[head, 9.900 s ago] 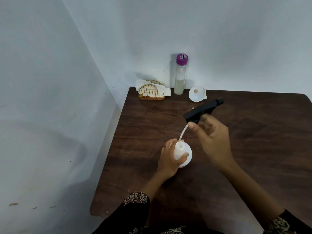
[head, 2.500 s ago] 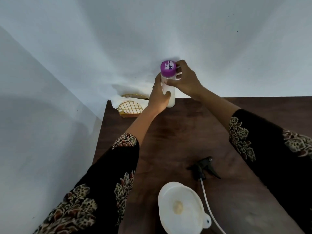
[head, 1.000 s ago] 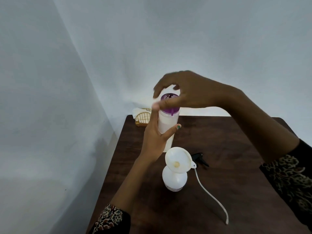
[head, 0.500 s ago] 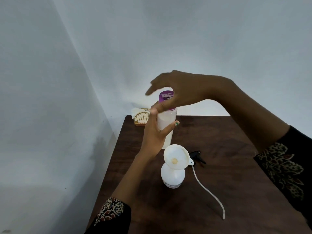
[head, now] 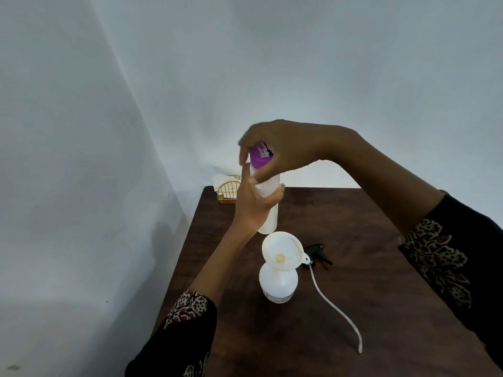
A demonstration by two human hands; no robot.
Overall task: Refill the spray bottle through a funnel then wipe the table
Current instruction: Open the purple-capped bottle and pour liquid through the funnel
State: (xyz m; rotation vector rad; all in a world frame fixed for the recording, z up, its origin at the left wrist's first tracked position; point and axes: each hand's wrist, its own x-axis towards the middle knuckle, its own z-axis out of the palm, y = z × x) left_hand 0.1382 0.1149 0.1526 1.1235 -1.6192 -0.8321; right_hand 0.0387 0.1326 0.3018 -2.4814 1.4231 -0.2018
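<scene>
- Left hand (head: 251, 205) wrapped around the mid-body of the tall translucent white refill bottle (head: 269, 210), held upright in the air above the table's far half.
- Right hand (head: 285, 148) closed from above on the purple screw cap (head: 260, 156), fingers pinching its rim; cap on the neck, apparently being unscrewed.
- Handling, judged: rigid smooth plastic, moderately heavy if full, possibly slick; a mid-body hold suits, firm but without squeezing once open.
- Round white plastic spray bottle (head: 278, 284) stands just below, white funnel (head: 281, 254) seated in its neck; light and top-heavy, likely to tip if bumped.
- Black trigger sprayer head (head: 317, 253) with white dip tube lies beside it on the dark wooden table (head: 367, 268).
- Gold wire napkin holder (head: 227, 191) sits at the far corner.
</scene>
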